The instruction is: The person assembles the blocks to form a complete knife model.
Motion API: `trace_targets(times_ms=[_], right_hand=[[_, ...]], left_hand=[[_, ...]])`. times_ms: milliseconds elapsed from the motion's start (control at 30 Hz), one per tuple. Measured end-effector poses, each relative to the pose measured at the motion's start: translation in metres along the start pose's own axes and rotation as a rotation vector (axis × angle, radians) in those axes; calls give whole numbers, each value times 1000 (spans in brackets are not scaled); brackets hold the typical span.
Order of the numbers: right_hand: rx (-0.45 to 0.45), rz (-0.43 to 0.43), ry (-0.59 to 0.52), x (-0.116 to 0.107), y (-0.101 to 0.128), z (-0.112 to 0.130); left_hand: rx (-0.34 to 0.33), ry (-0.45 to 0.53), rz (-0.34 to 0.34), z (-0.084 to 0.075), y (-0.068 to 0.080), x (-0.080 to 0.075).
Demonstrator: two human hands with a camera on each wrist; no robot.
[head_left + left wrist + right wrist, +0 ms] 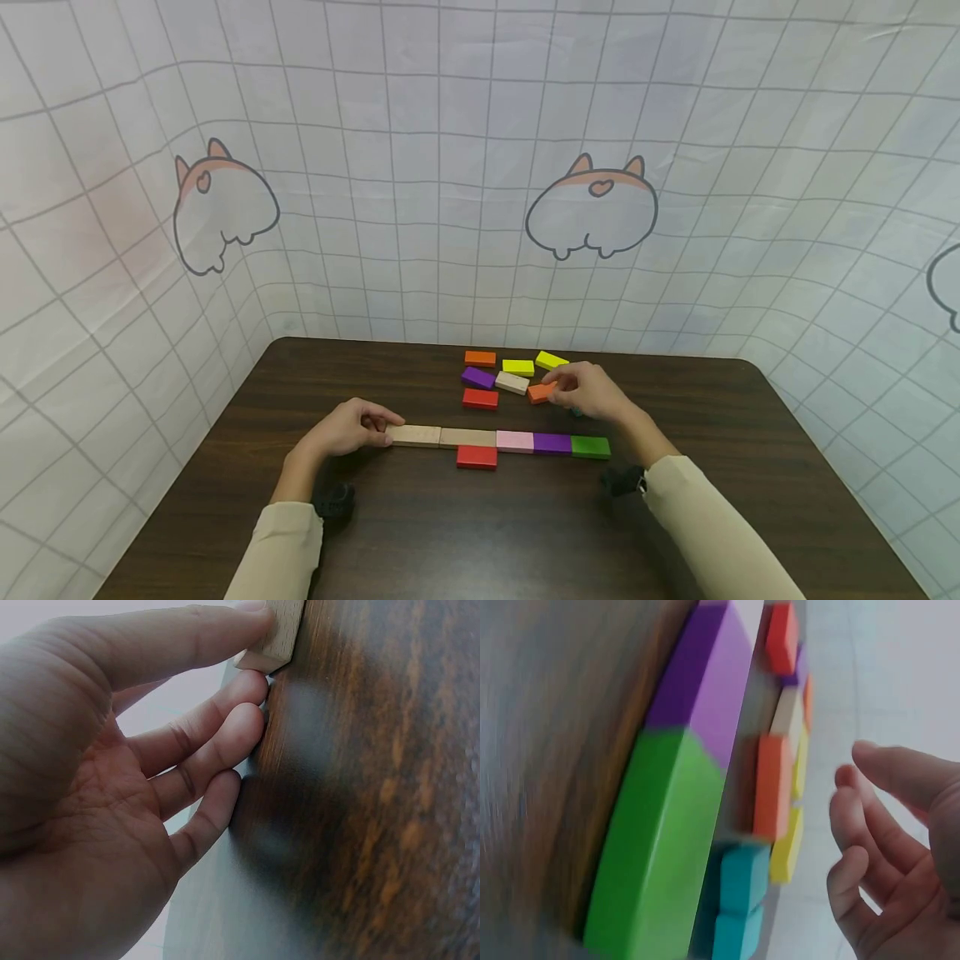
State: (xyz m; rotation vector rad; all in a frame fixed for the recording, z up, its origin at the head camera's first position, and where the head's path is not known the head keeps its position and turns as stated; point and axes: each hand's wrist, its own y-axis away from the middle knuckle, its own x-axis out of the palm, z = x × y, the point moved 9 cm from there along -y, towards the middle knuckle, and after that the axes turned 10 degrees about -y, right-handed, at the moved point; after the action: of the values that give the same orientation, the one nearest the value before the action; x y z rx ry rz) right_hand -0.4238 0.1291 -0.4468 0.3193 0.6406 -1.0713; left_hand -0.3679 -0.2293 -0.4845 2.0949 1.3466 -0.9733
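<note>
A straight row of blocks lies across the table: two plain wooden ones, then pink point(514, 442), purple point(552, 443) and green point(590, 447). At the left end my left hand point(348, 427) pinches the outermost wooden block point(415, 436) between thumb and forefinger; the left wrist view shows the thumb on the block, the other fingers beside it near the tabletop. Behind the row, my right hand point(592, 393) hovers by an orange block point(541, 392). In the right wrist view its fingers are loosely bent, with nothing between them, apart from the blocks.
A red block point(477, 457) lies against the row's front side. Farther back are a second red block point(480, 399), a purple one point(478, 378), a wooden one point(512, 383), another orange point(480, 358), two yellow point(518, 367) and two teal blocks point(744, 877). A grid-patterned cloth point(420, 275) surrounds the table.
</note>
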Motion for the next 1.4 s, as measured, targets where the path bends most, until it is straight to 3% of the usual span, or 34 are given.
trace_targets(times_ms=[133, 333, 767, 1400], right_hand=[[9, -47, 28, -16, -5, -14], [27, -38, 33, -22, -10, -32], [62, 48, 32, -10, -21, -52], [101, 45, 72, 4, -31, -54]], left_hand=[[-2, 0, -1, 0, 0, -1], [-8, -6, 0, 2, -1, 1], [-22, -5, 0, 5, -2, 2], [-23, -22, 7, 3, -1, 1]])
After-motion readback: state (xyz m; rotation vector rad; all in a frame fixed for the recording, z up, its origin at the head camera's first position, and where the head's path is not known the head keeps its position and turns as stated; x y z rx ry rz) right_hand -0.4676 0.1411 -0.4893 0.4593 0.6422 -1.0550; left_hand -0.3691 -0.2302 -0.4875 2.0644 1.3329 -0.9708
